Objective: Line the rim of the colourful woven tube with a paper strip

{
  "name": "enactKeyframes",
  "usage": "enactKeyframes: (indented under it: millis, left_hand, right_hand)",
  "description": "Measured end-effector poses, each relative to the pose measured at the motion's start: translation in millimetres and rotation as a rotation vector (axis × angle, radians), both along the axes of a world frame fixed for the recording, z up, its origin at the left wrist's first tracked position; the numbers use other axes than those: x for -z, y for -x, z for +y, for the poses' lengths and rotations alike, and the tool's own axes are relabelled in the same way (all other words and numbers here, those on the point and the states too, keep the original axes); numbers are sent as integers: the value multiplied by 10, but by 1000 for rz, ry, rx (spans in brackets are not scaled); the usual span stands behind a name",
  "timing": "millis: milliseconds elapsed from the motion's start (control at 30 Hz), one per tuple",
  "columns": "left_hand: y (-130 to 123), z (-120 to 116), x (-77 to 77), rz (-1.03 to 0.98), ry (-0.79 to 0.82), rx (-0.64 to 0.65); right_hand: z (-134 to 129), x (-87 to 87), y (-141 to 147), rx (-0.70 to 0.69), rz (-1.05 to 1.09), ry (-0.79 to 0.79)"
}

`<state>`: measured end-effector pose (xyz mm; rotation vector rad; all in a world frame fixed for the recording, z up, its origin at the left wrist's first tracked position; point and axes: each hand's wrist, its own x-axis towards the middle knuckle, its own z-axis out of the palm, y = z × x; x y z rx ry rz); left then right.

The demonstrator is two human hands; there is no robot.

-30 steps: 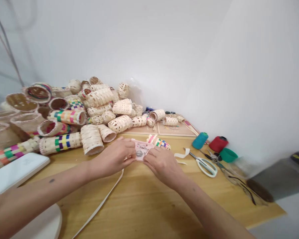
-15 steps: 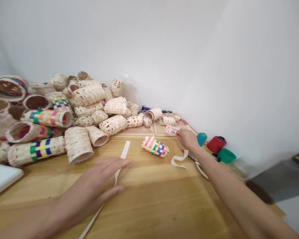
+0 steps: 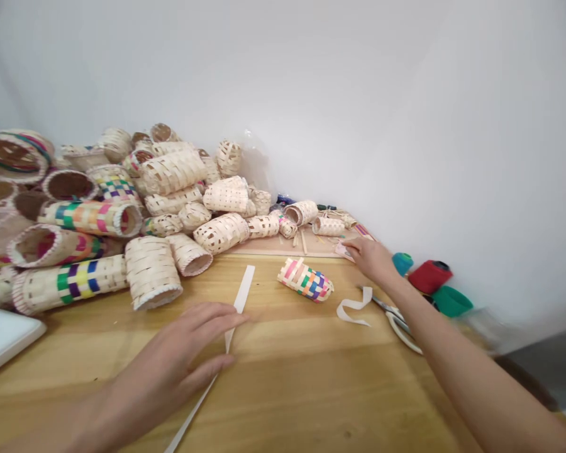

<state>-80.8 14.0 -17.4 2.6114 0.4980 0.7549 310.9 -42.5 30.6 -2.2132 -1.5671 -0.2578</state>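
My left hand (image 3: 183, 352) hovers on or just above a long white strip (image 3: 244, 290), fingers and thumb apart. The strip runs across the wooden table from the near edge to beyond my fingertips. At the far right of the table, the fingers of my right hand (image 3: 372, 259) are closed at the edge of a small pink card (image 3: 343, 251), partly hidden by them. Between my hands lies a small woven basket (image 3: 306, 280) with coloured bands, on its side. A short curled white strip (image 3: 353, 316) and scissors (image 3: 403, 332) with white handles lie near my right forearm.
A big heap of woven baskets (image 3: 170, 173) fills the back left. A white box-like object (image 3: 9, 340) sits at the left edge. Past my right arm stand red (image 3: 429, 275) and green (image 3: 451, 302) thread cones. A thin board (image 3: 264, 246) with sticks lies by the wall.
The view has turned slightly left, so things appear further right. Less of the pink card shows at my right fingers, and more of the scissors shows. My left hand stays over the long strip.
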Motion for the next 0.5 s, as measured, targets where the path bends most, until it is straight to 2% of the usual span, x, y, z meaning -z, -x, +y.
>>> enactKeyframes:
  millis: [100,200,267,367,500]
  left_hand:
    - [-47,-2,-105,-18,231,-51]
    - [-148,-21,-235,-49,550,-83]
    - [-228,-66,-320,-91,753,-56]
    - [-334,-183,-413,-177,966,16]
    - [-432,-345,-408,-237,1116,65]
  right_hand:
    - [-177,-124,567,-173,177,-17]
    - [-403,-130,1173,-400,751,29]
    - [-522,-105,1484,-476,950,80]
    - [-619,-73,1739,-527,1068,123]
    - [-665,-60,1816,-562,1142,128]
